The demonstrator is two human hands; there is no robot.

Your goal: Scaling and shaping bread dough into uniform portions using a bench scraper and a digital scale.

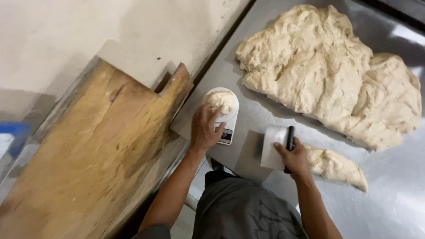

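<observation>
My left hand (206, 128) rests on a small white kitchen scale (226, 128), fingertips touching a lump of pale dough (221, 101) on its round pan. My right hand (293, 156) grips the black handle of a dough scraper (276, 148) with a white flat blade, held just above the steel table. A cut strip of dough (336, 167) lies right beside that hand. A very large mass of dough (327, 71) spreads across the table beyond it.
The steel table (389, 199) runs to the right. A worn wooden board (88, 159) lies on the left, next to the scale. A pale wall (66, 35) stands behind. My dark apron (239, 208) shows at the bottom.
</observation>
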